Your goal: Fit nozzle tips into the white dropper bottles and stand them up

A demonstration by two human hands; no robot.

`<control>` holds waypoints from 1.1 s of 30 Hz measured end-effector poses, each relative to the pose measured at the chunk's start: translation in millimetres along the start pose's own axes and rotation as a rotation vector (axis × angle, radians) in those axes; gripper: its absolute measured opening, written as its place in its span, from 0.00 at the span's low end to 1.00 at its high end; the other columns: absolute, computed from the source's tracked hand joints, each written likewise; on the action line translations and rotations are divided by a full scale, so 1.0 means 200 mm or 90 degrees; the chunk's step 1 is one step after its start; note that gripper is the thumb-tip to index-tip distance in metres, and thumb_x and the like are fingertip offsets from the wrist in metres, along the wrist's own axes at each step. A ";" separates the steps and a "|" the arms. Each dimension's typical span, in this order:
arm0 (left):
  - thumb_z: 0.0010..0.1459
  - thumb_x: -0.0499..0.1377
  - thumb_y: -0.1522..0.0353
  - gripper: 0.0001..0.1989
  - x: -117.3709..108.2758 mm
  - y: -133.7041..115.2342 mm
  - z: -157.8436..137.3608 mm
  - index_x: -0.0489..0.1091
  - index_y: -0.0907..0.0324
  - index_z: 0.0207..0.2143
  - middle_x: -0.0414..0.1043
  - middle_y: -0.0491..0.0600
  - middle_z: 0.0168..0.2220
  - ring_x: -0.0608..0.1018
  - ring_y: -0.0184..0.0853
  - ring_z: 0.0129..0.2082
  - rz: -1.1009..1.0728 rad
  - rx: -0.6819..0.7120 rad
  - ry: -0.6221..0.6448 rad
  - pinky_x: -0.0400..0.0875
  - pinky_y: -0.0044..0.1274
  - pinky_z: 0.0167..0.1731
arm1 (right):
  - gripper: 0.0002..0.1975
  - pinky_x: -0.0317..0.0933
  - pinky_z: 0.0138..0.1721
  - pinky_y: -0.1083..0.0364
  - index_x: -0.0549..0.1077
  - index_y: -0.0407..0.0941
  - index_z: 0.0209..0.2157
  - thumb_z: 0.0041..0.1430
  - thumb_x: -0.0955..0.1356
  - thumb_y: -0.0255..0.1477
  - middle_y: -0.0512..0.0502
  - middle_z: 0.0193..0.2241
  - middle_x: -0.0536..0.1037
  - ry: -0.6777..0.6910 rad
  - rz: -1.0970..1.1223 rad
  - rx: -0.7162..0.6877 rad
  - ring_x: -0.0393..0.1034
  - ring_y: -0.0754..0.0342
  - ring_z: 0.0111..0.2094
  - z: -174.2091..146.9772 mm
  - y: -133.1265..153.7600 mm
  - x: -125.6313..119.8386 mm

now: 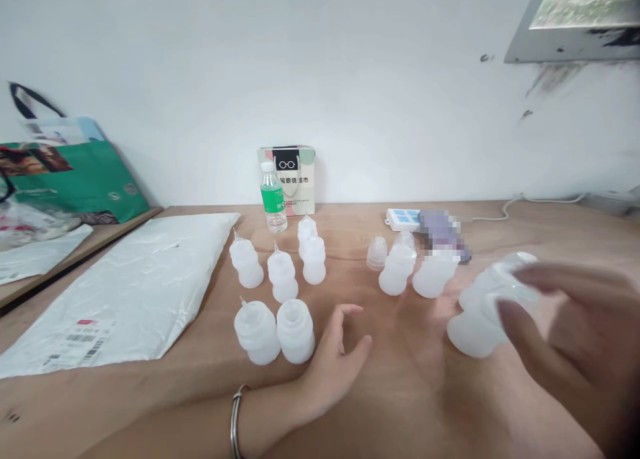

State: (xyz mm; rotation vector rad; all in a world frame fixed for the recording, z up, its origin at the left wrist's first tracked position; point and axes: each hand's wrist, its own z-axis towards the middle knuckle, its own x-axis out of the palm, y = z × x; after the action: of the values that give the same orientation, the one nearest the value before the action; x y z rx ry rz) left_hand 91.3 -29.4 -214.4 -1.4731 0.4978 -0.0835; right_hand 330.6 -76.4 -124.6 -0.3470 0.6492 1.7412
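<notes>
My left hand [333,359], a bangle on its wrist, rests over the table with thumb and forefinger apart and nothing between them. Beside it stands an uncapped frosted squeeze bottle [296,332], its round mouth showing. Touching that one is another squeeze bottle [257,336] with a thin tip visible behind its neck. On the right, my blurred right hand [565,332] has its thumb and fingers spread around the clear top of a frosted bottle [473,329]. Whether it touches the bottle is unclear. A second capped bottle [475,289] stands just behind.
Several bottles with pointed nozzles [283,279] stand left of centre. Right of centre are a loose clear cap [377,254], a capped bottle [395,272] and another bottle [434,276]. A white mailing bag [150,279], water bottle [273,202], paper bag [305,179] and power strip [400,219] lie around.
</notes>
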 end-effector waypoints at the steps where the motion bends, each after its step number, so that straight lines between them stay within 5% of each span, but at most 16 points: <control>1: 0.57 0.53 0.68 0.17 0.00 0.00 0.00 0.59 0.54 0.50 0.64 0.51 0.49 0.66 0.41 0.51 0.001 0.000 -0.002 0.63 0.29 0.40 | 0.11 0.63 0.36 0.46 0.66 0.49 0.39 0.56 0.64 0.39 0.40 0.35 0.73 0.003 0.026 -0.054 0.70 0.44 0.38 0.13 0.07 0.02; 3: 0.57 0.53 0.68 0.17 0.00 0.01 0.00 0.59 0.55 0.49 0.64 0.51 0.49 0.66 0.42 0.51 -0.001 0.001 -0.003 0.63 0.28 0.38 | 0.10 0.64 0.38 0.49 0.67 0.49 0.41 0.59 0.62 0.36 0.43 0.38 0.75 0.185 0.010 -0.079 0.70 0.46 0.40 0.39 0.18 0.11; 5: 0.57 0.53 0.69 0.17 0.00 0.01 0.00 0.59 0.55 0.49 0.64 0.52 0.49 0.66 0.42 0.51 -0.005 0.002 0.002 0.63 0.27 0.38 | 0.11 0.63 0.39 0.48 0.69 0.48 0.43 0.59 0.62 0.32 0.43 0.41 0.75 0.500 -0.126 -0.073 0.70 0.45 0.42 0.61 0.26 0.24; 11: 0.56 0.54 0.70 0.16 0.00 0.01 0.01 0.59 0.55 0.48 0.64 0.51 0.49 0.65 0.41 0.54 -0.034 0.026 -0.007 0.61 0.30 0.48 | 0.08 0.64 0.32 0.47 0.76 0.43 0.27 0.42 0.74 0.29 0.44 0.29 0.78 0.777 -0.240 -0.072 0.73 0.44 0.31 0.86 0.30 0.67; 15: 0.57 0.54 0.70 0.15 -0.01 0.01 0.01 0.60 0.55 0.48 0.65 0.51 0.49 0.65 0.40 0.54 -0.040 0.035 -0.003 0.60 0.32 0.52 | 0.09 0.64 0.34 0.46 0.74 0.42 0.19 0.33 0.76 0.23 0.45 0.22 0.77 0.834 -0.312 -0.073 0.73 0.43 0.32 0.80 0.26 0.82; 18: 0.56 0.54 0.69 0.16 -0.01 0.00 0.00 0.61 0.56 0.48 0.66 0.51 0.48 0.65 0.41 0.54 -0.039 0.027 -0.003 0.60 0.32 0.53 | 0.07 0.65 0.33 0.47 0.76 0.43 0.23 0.37 0.75 0.24 0.45 0.25 0.78 0.825 -0.312 -0.089 0.74 0.44 0.32 0.78 0.26 0.81; 25: 0.56 0.53 0.69 0.16 -0.01 -0.02 -0.01 0.61 0.55 0.49 0.67 0.50 0.45 0.67 0.40 0.53 -0.022 0.003 -0.008 0.63 0.30 0.50 | 0.19 0.63 0.37 0.48 0.73 0.46 0.45 0.50 0.70 0.34 0.41 0.44 0.77 0.610 -0.238 -0.103 0.72 0.42 0.42 0.99 0.19 0.51; 33: 0.57 0.53 0.69 0.16 -0.01 0.00 0.00 0.60 0.55 0.48 0.65 0.49 0.48 0.66 0.38 0.53 -0.014 0.011 0.003 0.62 0.30 0.50 | 0.15 0.62 0.35 0.51 0.75 0.47 0.42 0.50 0.70 0.32 0.43 0.40 0.78 0.723 -0.195 -0.061 0.72 0.47 0.38 0.98 0.05 0.21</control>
State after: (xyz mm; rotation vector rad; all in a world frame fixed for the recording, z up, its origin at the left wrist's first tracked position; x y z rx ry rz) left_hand 89.8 -28.9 -213.0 -1.4623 0.4831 -0.1079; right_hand 329.4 71.8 12.0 -1.4663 1.2177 1.1652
